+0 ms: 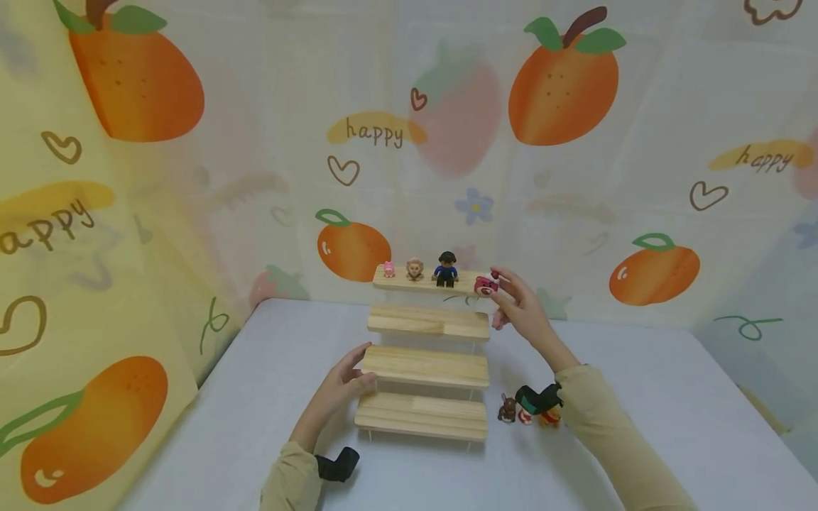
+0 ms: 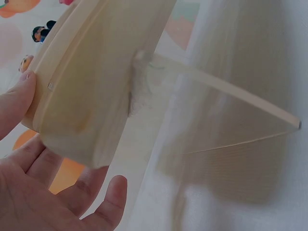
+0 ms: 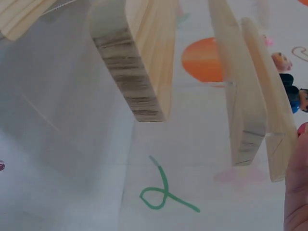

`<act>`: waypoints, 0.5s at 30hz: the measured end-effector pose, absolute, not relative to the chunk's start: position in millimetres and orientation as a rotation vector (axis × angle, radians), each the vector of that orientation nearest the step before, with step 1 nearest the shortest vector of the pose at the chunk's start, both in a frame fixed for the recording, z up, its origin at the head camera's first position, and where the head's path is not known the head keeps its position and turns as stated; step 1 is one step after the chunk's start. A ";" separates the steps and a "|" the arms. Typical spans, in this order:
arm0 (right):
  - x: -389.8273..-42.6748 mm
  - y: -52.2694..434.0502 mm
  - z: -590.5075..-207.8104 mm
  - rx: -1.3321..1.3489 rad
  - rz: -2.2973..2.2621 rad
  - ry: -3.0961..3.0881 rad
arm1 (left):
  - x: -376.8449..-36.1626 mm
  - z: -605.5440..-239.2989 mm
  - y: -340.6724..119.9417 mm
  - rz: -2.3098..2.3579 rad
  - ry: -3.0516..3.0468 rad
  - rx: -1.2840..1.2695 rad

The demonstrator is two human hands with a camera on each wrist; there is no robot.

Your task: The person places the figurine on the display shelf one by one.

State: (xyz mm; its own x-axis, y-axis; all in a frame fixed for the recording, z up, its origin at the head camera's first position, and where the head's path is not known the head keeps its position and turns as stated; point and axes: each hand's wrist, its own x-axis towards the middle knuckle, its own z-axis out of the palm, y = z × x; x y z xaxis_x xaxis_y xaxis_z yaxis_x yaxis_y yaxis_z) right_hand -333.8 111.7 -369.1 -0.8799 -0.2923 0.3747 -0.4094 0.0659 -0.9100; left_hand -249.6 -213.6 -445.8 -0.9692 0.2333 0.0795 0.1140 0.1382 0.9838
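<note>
Three figures (image 1: 415, 269) already stand on the top step (image 1: 427, 282) of your rack near the worktop's far edge. Your right hand (image 1: 520, 306) pinches the pink bear (image 1: 486, 286) at that step's right end, bare wood lying just left of it. Your left hand (image 1: 339, 387), fingers relaxed, steadies the third step (image 1: 424, 366).
</note>
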 end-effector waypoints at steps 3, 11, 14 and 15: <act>-339.1 112.7 -368.1 0.736 1.937 -2.273 | -254.6 -454.9 -215.5 1.980 2.298 0.339; -350.0 113.7 -367.3 0.715 1.944 -2.368 | -259.1 -465.4 -218.3 1.983 2.314 0.341; -351.5 113.1 -368.5 0.703 1.960 -2.376 | -259.8 -466.2 -217.9 1.974 2.319 0.341; -352.0 113.0 -369.0 0.701 1.964 -2.378 | -260.1 -466.3 -217.7 1.970 2.321 0.342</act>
